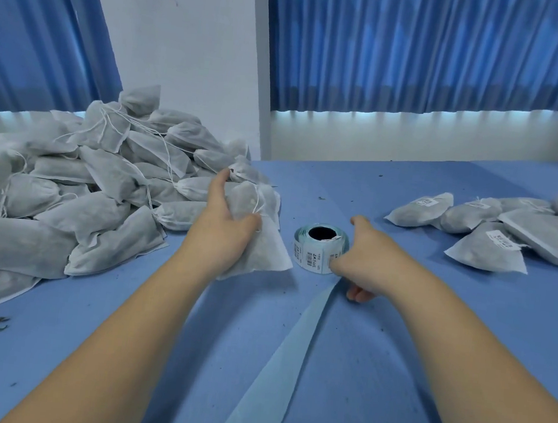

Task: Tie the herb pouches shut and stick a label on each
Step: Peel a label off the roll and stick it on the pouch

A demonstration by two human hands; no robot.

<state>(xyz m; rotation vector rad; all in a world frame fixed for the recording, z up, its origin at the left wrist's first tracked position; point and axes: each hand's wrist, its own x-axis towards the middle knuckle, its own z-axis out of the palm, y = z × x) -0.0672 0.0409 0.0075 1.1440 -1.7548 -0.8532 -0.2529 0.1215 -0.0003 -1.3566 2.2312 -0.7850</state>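
- Now labelling: my left hand [229, 230] grips a white fabric drawstring pouch [268, 255].
- My right hand [367, 262] touches the round blue-backed label roll [316, 249]; whether it pinches a label, I cannot tell.
- Next, I judge: peel one label cleanly.

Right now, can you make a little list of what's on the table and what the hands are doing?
Left hand: grips one pouch
Right hand: touches the label roll; grip unclear
Left pile: many pouches, no labels showing
Right pile: pouches with white labels
Backing strip: trails from the roll toward the person
Table: blue, dotted with herb crumbs
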